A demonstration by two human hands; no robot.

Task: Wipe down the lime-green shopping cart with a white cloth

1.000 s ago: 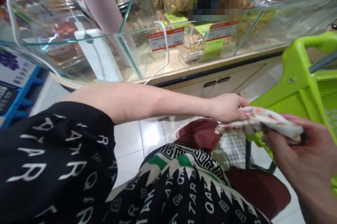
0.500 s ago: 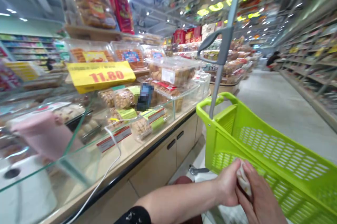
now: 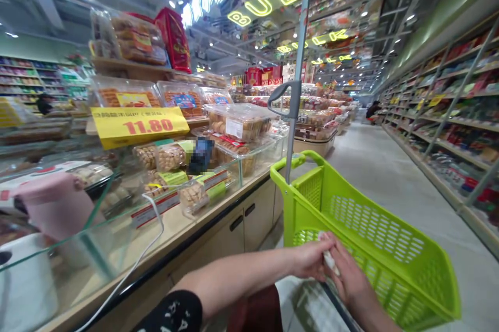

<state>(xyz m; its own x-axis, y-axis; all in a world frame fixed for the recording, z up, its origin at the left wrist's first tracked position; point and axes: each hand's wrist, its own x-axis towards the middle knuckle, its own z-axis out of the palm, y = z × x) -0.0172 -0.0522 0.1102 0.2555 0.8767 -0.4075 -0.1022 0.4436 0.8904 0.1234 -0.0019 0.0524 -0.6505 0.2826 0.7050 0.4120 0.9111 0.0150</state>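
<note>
My left hand (image 3: 312, 259) and my right hand (image 3: 349, 269) meet in front of the near side of a green shopping basket cart (image 3: 374, 217). Between them is a small crumpled white thing (image 3: 330, 263), perhaps a tissue, with the fingers of both hands pressed round it. A grey pole (image 3: 298, 62) with a grey hook-shaped handle (image 3: 278, 98) rises from the basket's left end. Nothing shows inside the part of the basket in view.
At left, a glass-edged counter holds packed snacks (image 3: 193, 194), a pink tumbler (image 3: 58, 207), a white roll (image 3: 29, 280), a phone (image 3: 200, 155) and a white cable (image 3: 156, 212). Shelves (image 3: 460, 114) line the aisle's right side, where a person (image 3: 373, 109) crouches far off.
The view has shifted, so the basket, pole and both hands appear further left. My hands remain together around the white thing, and more of the basket's right end shows.
</note>
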